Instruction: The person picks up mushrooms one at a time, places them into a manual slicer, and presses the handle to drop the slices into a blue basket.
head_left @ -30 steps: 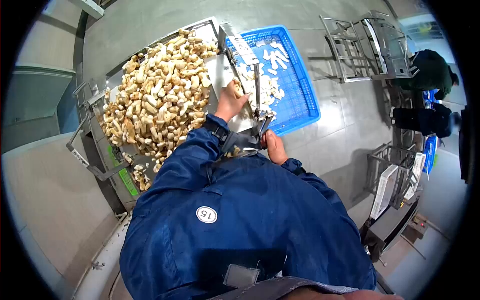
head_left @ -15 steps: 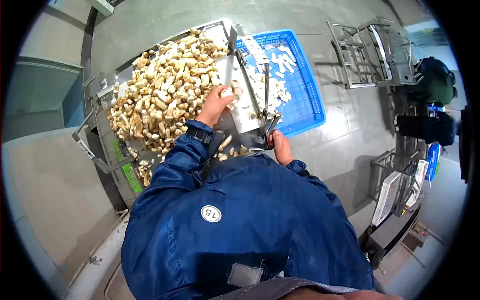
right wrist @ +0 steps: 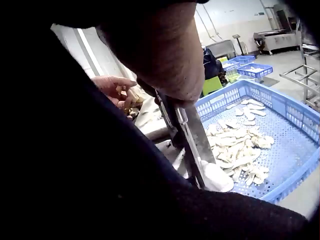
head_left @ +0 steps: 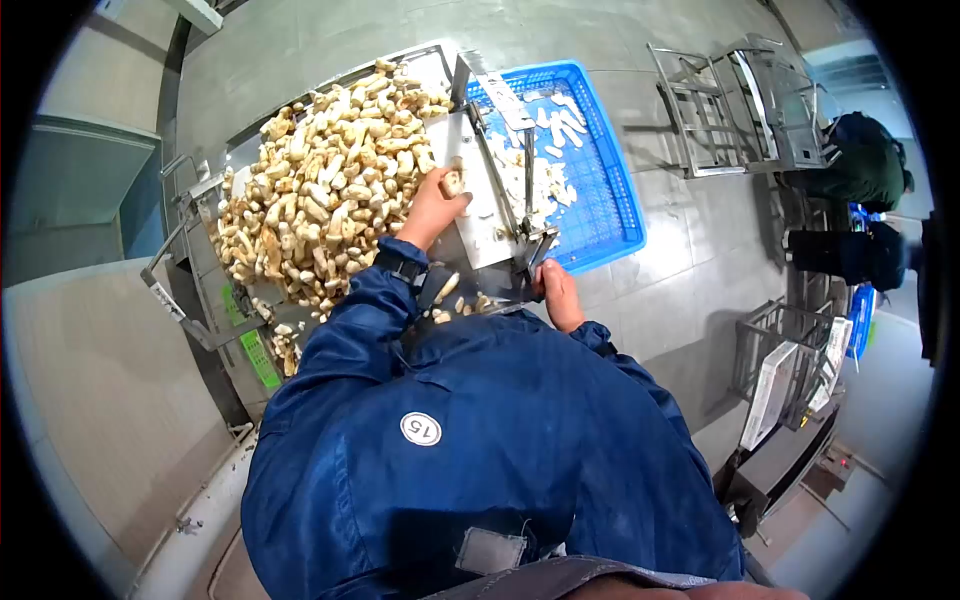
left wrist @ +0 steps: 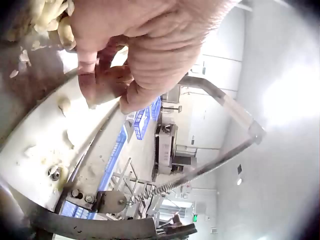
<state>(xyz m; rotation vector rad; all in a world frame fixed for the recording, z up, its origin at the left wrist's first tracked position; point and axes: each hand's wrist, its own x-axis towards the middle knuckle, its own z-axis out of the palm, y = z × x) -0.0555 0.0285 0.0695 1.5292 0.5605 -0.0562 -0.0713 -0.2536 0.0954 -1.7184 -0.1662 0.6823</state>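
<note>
My left hand point(head_left: 435, 212) pinches a pale mushroom point(head_left: 453, 184) between thumb and fingers, over the left edge of the white cutting board point(head_left: 487, 225). In the left wrist view its fingers curl over the board, partly hiding the mushroom. My right hand point(head_left: 562, 297) grips the handle of a hinged slicing blade point(head_left: 530, 175) at the board's near right corner; the palm hides most of that handle. Left of the board rises a big heap of whole mushrooms point(head_left: 330, 180). White slices point(right wrist: 240, 150) lie in the blue basket point(head_left: 628, 205) beyond the blade.
Loose mushroom pieces point(head_left: 445, 300) lie near my jacket front. A spring point(left wrist: 155, 191) and a bent metal arm point(left wrist: 220, 95) rise from the cutter. Metal racks point(head_left: 700, 110) and a person in dark clothes point(head_left: 865, 160) are at the right.
My left hand has drawn back leftward from beside the blade to the board's edge near the heap, with a mushroom in its fingers. My right hand stays at the handle.
</note>
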